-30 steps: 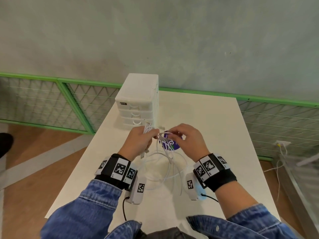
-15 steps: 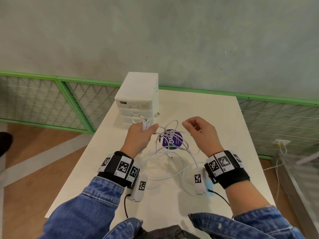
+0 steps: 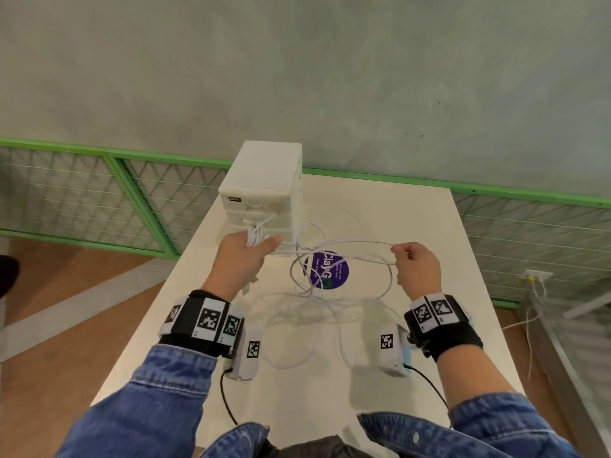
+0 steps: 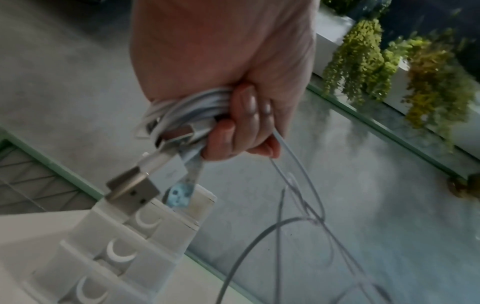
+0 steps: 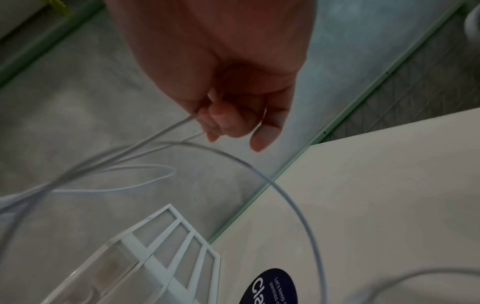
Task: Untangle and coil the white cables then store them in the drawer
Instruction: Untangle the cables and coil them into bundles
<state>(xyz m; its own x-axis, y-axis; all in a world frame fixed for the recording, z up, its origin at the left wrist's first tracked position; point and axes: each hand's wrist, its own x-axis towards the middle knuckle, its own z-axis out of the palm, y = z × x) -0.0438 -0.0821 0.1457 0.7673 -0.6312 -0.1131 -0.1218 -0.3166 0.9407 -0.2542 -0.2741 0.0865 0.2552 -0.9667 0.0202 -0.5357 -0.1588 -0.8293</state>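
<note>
My left hand (image 3: 244,256) grips a bunch of coiled white cable (image 4: 187,109), and USB plugs (image 4: 132,189) stick out of the fist just in front of the white drawer unit (image 3: 264,190). From that fist thin white cable strands (image 3: 347,249) stretch rightward to my right hand (image 3: 416,266), which pinches a strand (image 5: 166,129) between thumb and fingers. More white cable loops (image 3: 317,309) hang tangled between the hands and trail onto the white table (image 3: 413,219). The drawers (image 4: 122,253) all appear closed.
A round purple sticker (image 3: 327,271) lies on the table under the cables. The drawer unit stands at the table's far left corner. A green wire fence (image 3: 99,200) runs behind the table. The table edges drop to a wooden floor (image 3: 59,319) on the left.
My hands have moved apart: the right hand swung out to the right with its strand, and the left rose toward the drawer unit. The cable between them is now drawn out long.
</note>
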